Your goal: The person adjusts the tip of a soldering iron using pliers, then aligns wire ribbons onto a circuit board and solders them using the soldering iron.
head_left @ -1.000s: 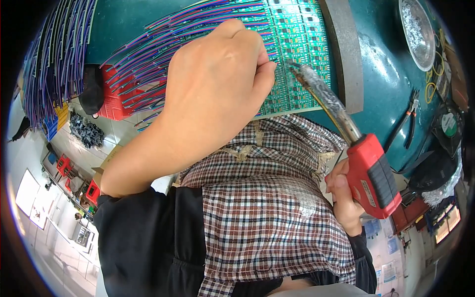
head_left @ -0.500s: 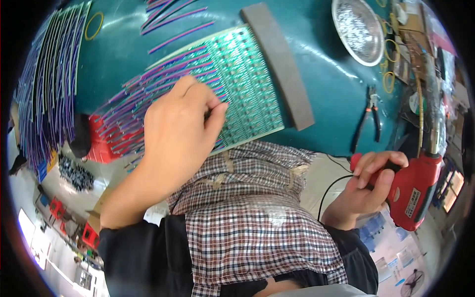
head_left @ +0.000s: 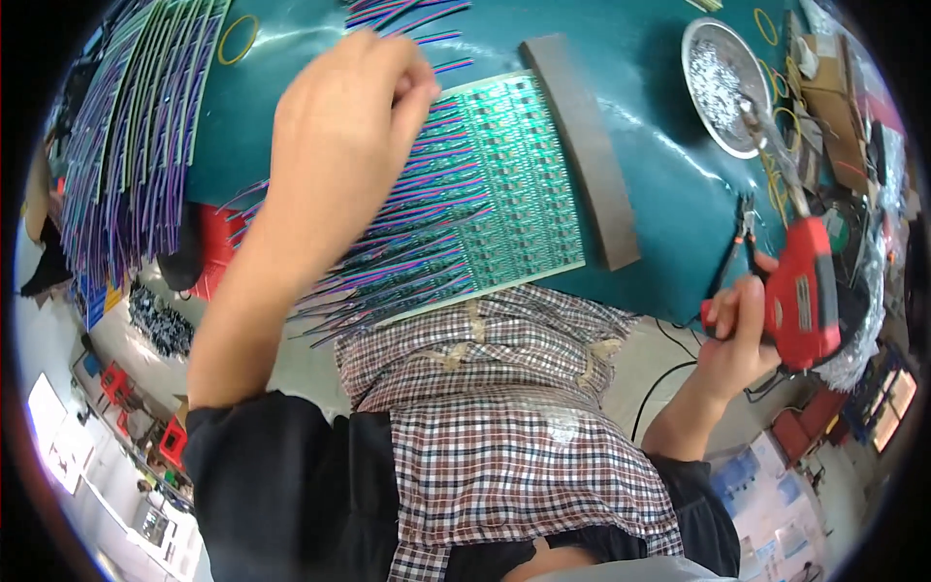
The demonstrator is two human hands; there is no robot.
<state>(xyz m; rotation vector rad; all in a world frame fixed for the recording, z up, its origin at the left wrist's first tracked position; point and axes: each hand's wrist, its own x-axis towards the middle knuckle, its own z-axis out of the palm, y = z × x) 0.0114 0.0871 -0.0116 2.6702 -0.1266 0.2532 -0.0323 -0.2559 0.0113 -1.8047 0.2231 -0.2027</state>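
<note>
On the table lies a green circuit board panel (head_left: 529,179), with many purple, pink and dark wires (head_left: 427,209) running off its left part. My left hand (head_left: 344,126) is raised over the panel's upper left corner. Its fingers are closed in a pinch beside the loose wires (head_left: 454,66); what they hold, if anything, is hidden. My right hand (head_left: 737,335) is wrapped round the handle of a red soldering gun (head_left: 803,291). The gun's metal barrel reaches up to a metal bowl (head_left: 690,82) of silvery bits, its tip at the bowl's near right rim.
A long brown bar (head_left: 587,155) lies along the panel's right edge. Pliers with orange and black handles (head_left: 739,242) rest near the soldering gun. More wired boards (head_left: 145,126) stand at the far left, near a yellow rubber band (head_left: 238,41). Cartons (head_left: 836,116) crowd the right side.
My left hand has moved up from the middle of the panel to its upper corner. The right hand has tilted and raised the soldering gun, bringing its tip to the bowl.
</note>
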